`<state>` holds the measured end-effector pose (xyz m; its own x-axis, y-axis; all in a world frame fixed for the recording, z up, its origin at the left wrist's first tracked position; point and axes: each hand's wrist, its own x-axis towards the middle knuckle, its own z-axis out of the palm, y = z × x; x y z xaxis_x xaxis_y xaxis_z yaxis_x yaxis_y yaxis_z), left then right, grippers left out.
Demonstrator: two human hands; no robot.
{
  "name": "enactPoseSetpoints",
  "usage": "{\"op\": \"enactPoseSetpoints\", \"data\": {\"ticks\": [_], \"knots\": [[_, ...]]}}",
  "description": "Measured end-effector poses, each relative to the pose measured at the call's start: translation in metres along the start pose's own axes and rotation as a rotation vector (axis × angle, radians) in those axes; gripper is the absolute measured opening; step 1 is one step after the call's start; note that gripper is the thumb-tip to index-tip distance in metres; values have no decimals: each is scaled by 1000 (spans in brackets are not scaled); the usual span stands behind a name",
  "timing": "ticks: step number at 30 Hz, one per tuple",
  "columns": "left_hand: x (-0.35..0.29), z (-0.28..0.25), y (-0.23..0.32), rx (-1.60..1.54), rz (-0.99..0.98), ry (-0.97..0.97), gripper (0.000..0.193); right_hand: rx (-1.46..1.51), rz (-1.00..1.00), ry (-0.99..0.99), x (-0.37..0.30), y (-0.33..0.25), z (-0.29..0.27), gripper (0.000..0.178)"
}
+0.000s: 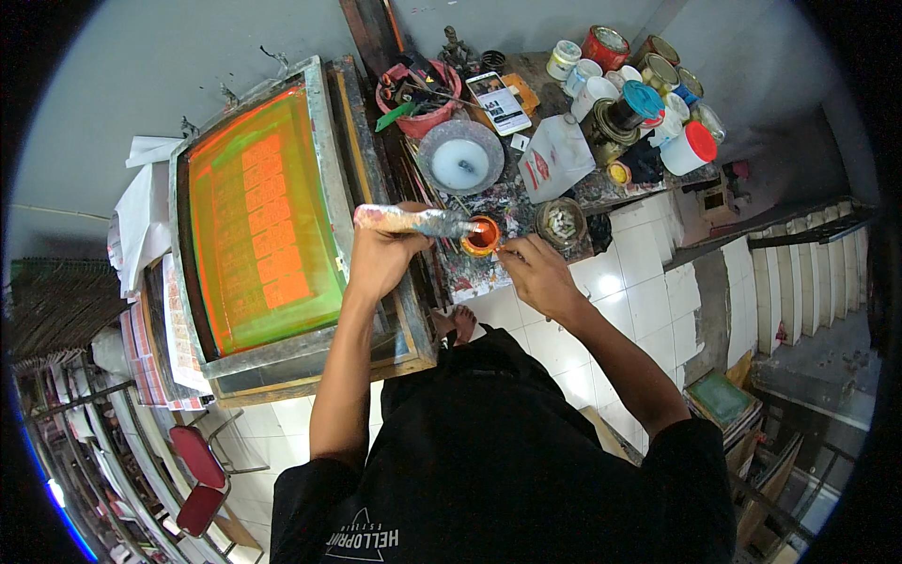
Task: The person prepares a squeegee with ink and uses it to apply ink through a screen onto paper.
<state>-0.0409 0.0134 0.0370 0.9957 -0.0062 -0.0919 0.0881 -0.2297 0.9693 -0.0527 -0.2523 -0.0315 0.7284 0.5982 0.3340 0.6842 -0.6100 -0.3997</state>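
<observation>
My left hand [381, 261] is closed around a long, paint-smeared spatula-like tool [413, 221], held level. Its narrow orange-stained tip reaches over the mouth of a small jar of orange ink [483, 244]; whether the tip touches the ink I cannot tell. On the jar's right side, the fingers of my right hand [540, 273] are pinched against the rim. The jar stands on a paint-spattered table [474, 280]. Left of my left hand lies a framed printing screen [324, 179], its green mesh [211, 235] bearing orange rectangular patterns.
Behind the jar stand a bowl of whitish liquid [460, 162], a translucent plastic jug [554, 160] and a glass ashtray [562, 224]. A phone [500, 101] lies beside a pink tool basket [423, 117]. Several cans [606, 47] crowd the back right. A red chair [199, 461] stands lower left.
</observation>
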Motion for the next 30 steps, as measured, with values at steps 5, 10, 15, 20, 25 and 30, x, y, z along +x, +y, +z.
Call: {"op": "enactPoseSetpoints", "data": {"ticks": [5,10,15,20,25,30], "knots": [[-8,-11,-21,-221,443,-156,24,660,679,139,19,-13,-31,19],[-18,-12,-17,-283,504,-150,35,1193,830,203,32,-22,-39,18],[-20,-9,-11,-275,492,-102,30,1337,797,122,42,-45,-51,13],[-15,-5,-13,-292,458,-84,25,1396,737,101,50,-83,-80,13],[-12,-2,-16,-360,471,-97,25,1445,736,49,53,-103,-100,18],[-7,-6,-28,-314,442,-97,24,1489,743,44,57,-119,-119,18]]}}
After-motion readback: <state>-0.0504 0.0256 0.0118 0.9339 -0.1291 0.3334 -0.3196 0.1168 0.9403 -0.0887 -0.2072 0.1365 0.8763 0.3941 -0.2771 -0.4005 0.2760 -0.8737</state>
